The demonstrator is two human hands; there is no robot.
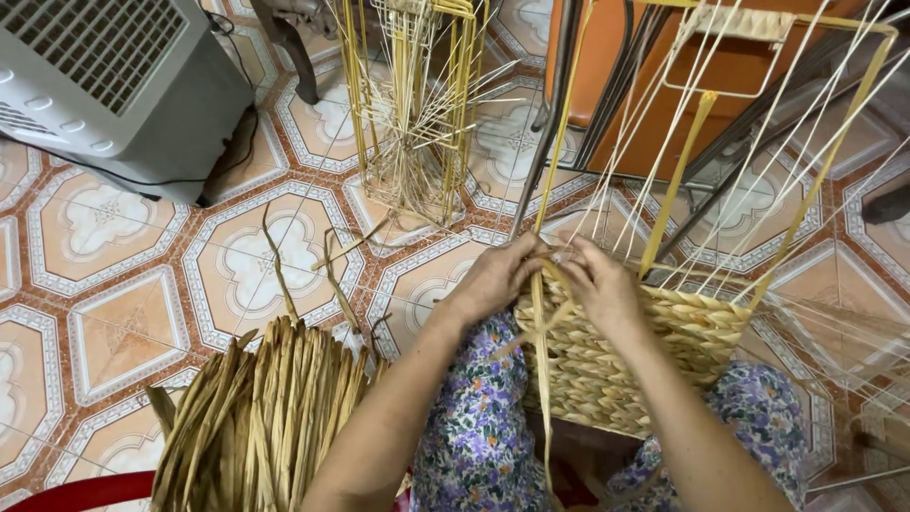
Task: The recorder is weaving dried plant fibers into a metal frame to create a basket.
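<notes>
A half-woven straw basket (654,351) rests on my lap, built on a yellow-wrapped wire frame (675,190) with many thin pale strands rising from it. My left hand (493,280) grips the basket's near left corner, fingers closed on a flat straw strip (540,332) that hangs down. My right hand (602,284) presses on the woven rim beside it, pinching the same weaving strand at the corner. Both hands touch each other at the fingertips.
A bundle of dried straw leaves (261,408) lies at my left knee. Another wire frame with loose strands (412,104) stands on the patterned tile floor (123,284). A grey fan unit (114,76) sits far left; orange chairs (664,85) stand behind.
</notes>
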